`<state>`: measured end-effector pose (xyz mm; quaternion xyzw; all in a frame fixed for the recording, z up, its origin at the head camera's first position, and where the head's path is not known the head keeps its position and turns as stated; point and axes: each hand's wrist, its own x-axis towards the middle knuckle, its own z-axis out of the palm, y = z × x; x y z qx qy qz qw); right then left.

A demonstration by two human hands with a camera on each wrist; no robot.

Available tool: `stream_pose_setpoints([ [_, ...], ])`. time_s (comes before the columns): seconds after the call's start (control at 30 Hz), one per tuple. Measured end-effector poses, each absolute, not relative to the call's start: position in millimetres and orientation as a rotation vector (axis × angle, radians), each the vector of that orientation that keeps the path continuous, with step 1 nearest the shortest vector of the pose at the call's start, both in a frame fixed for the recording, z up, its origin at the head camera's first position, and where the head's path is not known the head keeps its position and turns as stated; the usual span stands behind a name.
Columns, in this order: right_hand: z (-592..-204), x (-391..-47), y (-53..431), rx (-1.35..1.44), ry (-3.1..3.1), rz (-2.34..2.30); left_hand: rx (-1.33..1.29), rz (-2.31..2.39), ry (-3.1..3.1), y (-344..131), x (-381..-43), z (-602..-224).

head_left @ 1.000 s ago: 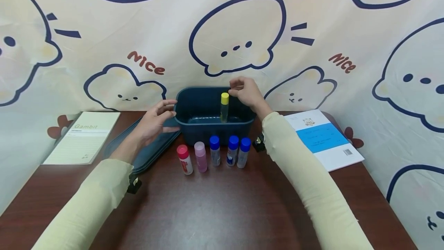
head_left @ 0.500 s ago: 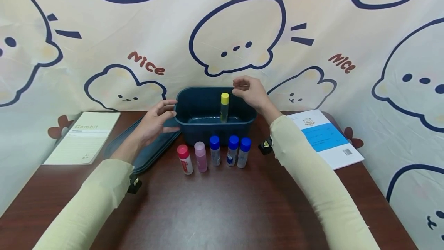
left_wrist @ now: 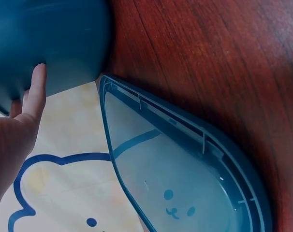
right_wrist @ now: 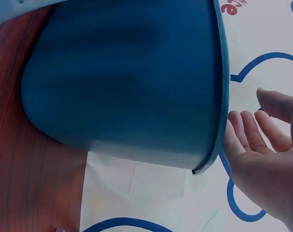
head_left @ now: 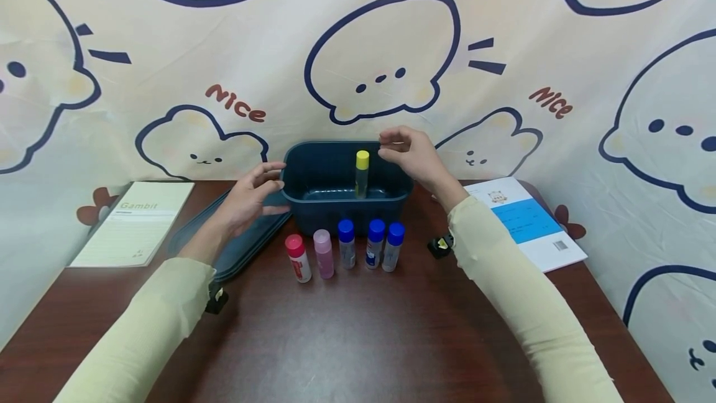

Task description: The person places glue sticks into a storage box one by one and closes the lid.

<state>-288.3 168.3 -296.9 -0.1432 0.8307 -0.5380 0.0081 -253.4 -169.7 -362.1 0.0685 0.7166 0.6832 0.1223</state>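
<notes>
A dark blue plastic bin stands at the back of the table. Inside it a glue stick with a yellow cap is upright. My left hand touches the bin's left end with extended fingers, which in the left wrist view lie along the bin wall. Over the bin's right rim is my right hand, fingers loosely bent and holding nothing; the right wrist view has them close by the rim. In front of the bin stand a red-capped glue stick, a pink one and several with blue caps.
The bin's translucent blue lid leans by its left end, under my left forearm. A cream notebook lies at the left, a white and blue booklet at the right. A patterned cloth hangs behind the table.
My right hand has drifted a little to the right, away from the yellow-capped glue stick. The left hand, the bin and the glue sticks have stayed put.
</notes>
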Motion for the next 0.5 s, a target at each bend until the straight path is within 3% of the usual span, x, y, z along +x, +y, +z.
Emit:
stream_pose_setpoints([
  [0.5, -302, -276, 177, -0.508, 2.502, -1.763, 0.202, 1.991, 2.089, -167, -253, -362],
])
